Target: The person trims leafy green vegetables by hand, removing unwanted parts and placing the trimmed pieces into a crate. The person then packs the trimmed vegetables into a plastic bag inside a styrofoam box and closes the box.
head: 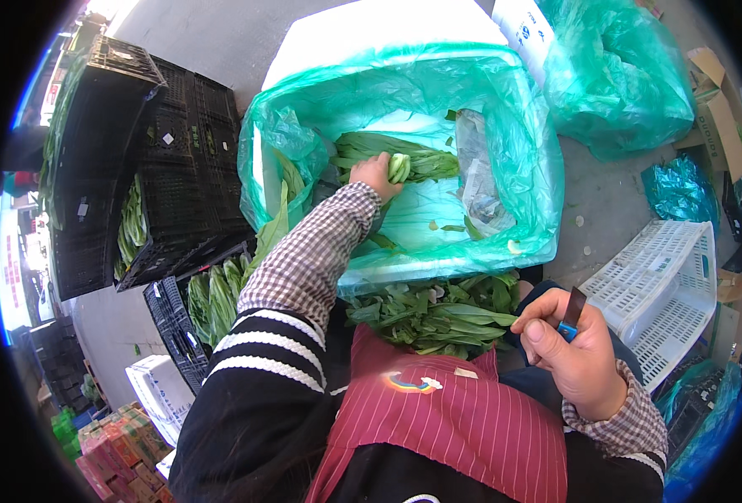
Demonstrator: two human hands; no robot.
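My left hand [376,177] reaches into a white foam box [471,263] lined with a thin green plastic bag [396,75]. Its fingers close around a leafy green vegetable [400,167] whose pale cut stem end faces up. More long-leaved greens [431,160] lie under and beyond it on the box floor. Close to my lap, my right hand [572,352] grips a small knife [572,317] with a blue handle and a dark, square-ended blade pointing up. Loose leaves [440,314] are heaped between my lap and the box; one leaf tip meets my right fingers, held or only touching I cannot tell.
Black plastic crates [188,144] stand stacked at the left, some with greens [220,295] inside. A white slatted crate [660,295] lies at the right. Crumpled newspaper [481,182] lines the box's right end. A green plastic bag [616,75] and cardboard [720,119] sit far right.
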